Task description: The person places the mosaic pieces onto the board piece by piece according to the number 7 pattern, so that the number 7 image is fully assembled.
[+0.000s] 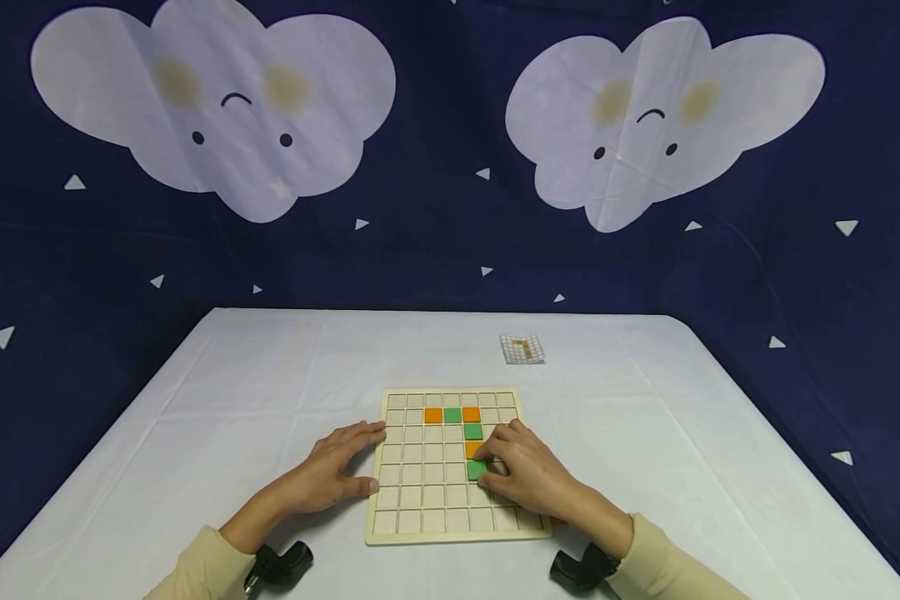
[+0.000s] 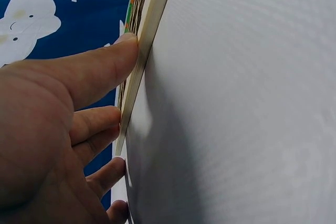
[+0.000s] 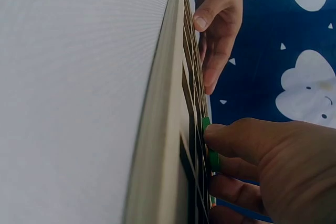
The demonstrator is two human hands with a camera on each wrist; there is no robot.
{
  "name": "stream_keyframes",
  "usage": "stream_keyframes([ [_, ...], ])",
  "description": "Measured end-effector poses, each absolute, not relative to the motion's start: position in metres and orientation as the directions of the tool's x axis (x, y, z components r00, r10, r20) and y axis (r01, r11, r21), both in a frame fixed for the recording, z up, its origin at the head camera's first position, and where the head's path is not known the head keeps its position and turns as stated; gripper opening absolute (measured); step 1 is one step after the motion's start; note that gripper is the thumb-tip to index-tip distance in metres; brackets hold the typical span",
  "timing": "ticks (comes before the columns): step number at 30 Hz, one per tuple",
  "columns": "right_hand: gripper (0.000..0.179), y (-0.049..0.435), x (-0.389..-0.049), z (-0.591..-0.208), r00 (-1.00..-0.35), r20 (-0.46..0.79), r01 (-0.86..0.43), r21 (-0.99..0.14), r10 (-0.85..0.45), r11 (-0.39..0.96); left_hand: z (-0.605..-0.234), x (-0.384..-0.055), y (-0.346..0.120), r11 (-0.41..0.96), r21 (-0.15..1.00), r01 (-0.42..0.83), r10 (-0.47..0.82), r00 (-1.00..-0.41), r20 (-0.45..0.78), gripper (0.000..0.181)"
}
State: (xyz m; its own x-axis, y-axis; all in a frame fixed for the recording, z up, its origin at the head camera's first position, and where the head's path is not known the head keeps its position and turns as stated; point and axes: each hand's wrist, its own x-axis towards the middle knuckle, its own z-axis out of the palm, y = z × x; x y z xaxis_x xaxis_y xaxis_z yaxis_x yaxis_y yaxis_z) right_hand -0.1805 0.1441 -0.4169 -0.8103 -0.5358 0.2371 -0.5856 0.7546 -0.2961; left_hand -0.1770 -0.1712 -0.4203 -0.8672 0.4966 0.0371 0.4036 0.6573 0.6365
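Note:
A light wooden grid board (image 1: 422, 497) lies on the table, bearing a row of orange (image 1: 433, 415) and green tiles (image 1: 452, 415) with a column running down from its right end. My right hand (image 1: 528, 471) is over the board's right side, thumb and forefinger pinching the lowest green tile (image 1: 476, 471) of that column. In the right wrist view the thumb partly covers this green tile (image 3: 213, 160). My left hand (image 1: 330, 468) rests against the board's left edge, thumb and fingertips touching it with fingers extended.
A small card (image 1: 522, 349) with a printed grid pattern lies beyond the board on the white-covered table (image 1: 270, 375). Something red (image 1: 557, 521) shows partly under my right wrist. A dark blue cloth (image 1: 435, 250) with clouds hangs behind.

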Motion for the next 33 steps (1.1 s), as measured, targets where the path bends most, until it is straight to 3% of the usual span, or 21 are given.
stream_keyframes([
  [33, 0.024, 0.163, -0.173, -0.407, -0.815, 0.296, -0.573, -0.284, -0.498, 0.769, -0.42, -0.178, -0.171, 0.664, 0.641, 0.385, 0.485, -0.874, 0.023, 0.068],
])
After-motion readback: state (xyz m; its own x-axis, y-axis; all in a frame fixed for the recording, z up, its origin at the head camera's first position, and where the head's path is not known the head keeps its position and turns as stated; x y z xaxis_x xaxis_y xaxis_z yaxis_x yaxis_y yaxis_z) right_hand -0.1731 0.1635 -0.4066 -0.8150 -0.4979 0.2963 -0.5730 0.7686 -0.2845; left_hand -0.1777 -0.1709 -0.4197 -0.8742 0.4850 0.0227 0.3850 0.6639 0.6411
